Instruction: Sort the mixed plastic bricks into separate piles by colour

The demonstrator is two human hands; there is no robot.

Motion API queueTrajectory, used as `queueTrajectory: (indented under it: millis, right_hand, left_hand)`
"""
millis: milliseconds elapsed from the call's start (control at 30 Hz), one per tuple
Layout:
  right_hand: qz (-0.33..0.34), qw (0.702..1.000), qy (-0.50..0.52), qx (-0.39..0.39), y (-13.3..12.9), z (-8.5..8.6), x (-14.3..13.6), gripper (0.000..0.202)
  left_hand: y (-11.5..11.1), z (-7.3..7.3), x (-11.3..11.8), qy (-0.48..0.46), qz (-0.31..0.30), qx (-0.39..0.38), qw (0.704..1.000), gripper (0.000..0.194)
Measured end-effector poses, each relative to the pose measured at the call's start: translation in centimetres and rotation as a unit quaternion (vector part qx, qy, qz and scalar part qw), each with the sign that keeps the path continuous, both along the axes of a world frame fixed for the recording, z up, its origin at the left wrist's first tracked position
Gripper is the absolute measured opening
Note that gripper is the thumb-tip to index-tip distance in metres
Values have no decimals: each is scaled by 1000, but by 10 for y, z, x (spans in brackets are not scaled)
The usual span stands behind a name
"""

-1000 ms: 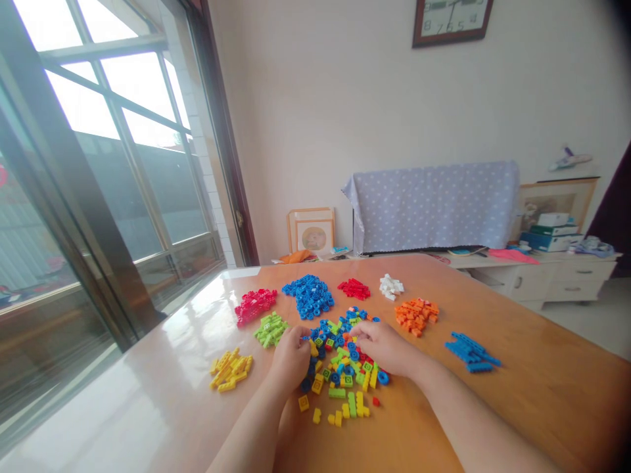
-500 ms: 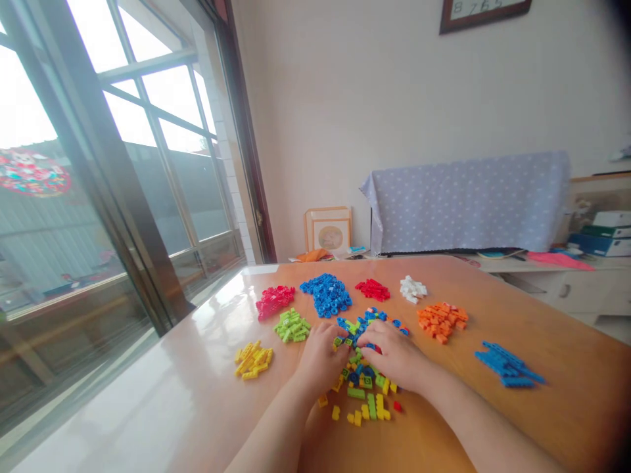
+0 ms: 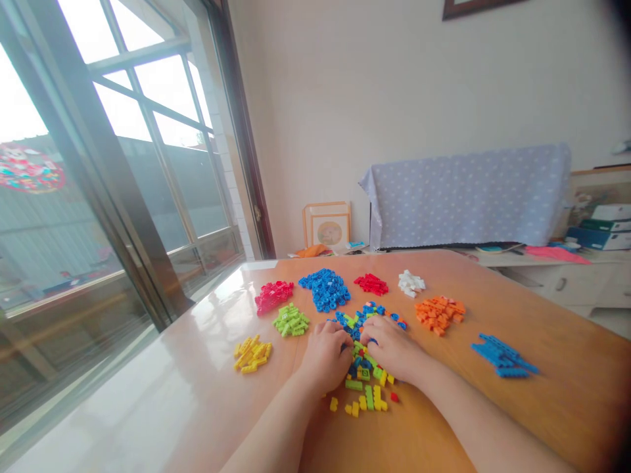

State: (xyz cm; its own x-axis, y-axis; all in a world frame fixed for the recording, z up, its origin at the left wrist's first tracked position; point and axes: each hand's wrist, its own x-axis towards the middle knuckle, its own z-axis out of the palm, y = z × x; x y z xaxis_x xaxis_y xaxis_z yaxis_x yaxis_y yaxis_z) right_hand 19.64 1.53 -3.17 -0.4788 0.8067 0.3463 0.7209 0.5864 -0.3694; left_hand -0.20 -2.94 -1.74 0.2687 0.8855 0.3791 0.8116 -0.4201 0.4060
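Note:
Both my hands are at a mixed pile of small toy building bricks point(image 3: 363, 374) in blue, lime green, yellow and a little red. My left hand point(image 3: 326, 355) rests on the pile's left side with its fingers curled inward; whatever is in them is hidden. From the right, my right hand point(image 3: 393, 347) reaches into the same pile. Its fingers are bent down among the blue and green bricks, and the fingertips are partly covered, so a held brick cannot be made out. Loose yellow bricks point(image 3: 378, 398) and a lime green brick point(image 3: 369, 397) lie closest to me.
Around the mixed pile on the wooden table point(image 3: 172, 401) lie single-colour heaps: yellow bricks point(image 3: 252, 355), lime bricks point(image 3: 290, 320), pink-red pieces point(image 3: 274, 297), blue pieces point(image 3: 325, 290), red bricks point(image 3: 371, 284), white bricks point(image 3: 411, 283), orange bricks point(image 3: 440, 315) and long blue bricks point(image 3: 503, 357).
My left hand's fingers have curled in more, and the green bricks seen by its fingertips are now hidden. My right hand has shifted slightly within the pile. The view has tilted slightly.

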Motion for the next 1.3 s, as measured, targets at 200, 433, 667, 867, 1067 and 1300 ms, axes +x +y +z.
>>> queueTrajectory:
  millis: [200,433,667,867,1067,1300]
  right_hand:
    - [2,1000,4,6,-2,3,-2,22]
    - [16,1000,-8,7,-3,2,-3,18]
    - [-10,1000,-15,24,-7,8,-1,13]
    - [-35,999,-35,15,-11,9,1,9]
    - [-39,998,-47,8,-12,9,-1,8]
    - [-35,998,-30,32,-5,5,-3,10]
  left_hand:
    - [1,-4,0,29,-12,7,999,25]
    - [2,-5,1,38,12,-9,999,32]
    - [1,-5,2,42,22,-8,999,28]
    - [2,-9,0,56,17,-8,998,29]
    - [-1,-3,2,33,17,-9,999,29]
    - [-10,10,8,-9,18,-22,1000,20]
